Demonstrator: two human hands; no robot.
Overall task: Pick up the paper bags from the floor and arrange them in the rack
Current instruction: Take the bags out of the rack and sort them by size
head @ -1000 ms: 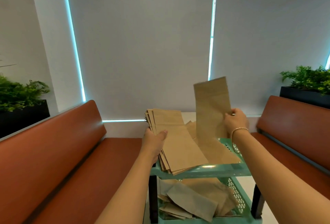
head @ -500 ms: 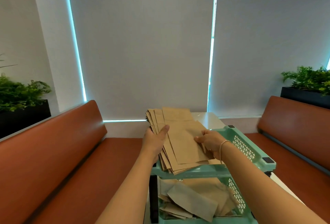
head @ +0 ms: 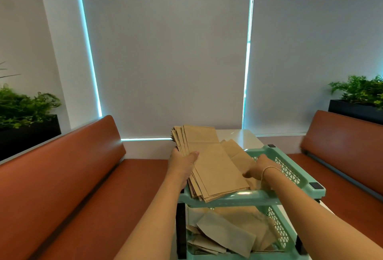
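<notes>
The stack of paper bags (head: 211,168) sits slanted across the top tier of the mint green rack (head: 290,168), its near end hanging over the front rim. The left hand (head: 183,165) grips the stack's left edge, thumb on top, other fingers hidden underneath. The right hand (head: 257,169) rests on a loose bag (head: 238,154) beside the stack (can't tell if those fingers are pinching it). More crumpled bags (head: 226,234) fill the lower tier. Orange seats (head: 83,176) flank both sides.
</notes>
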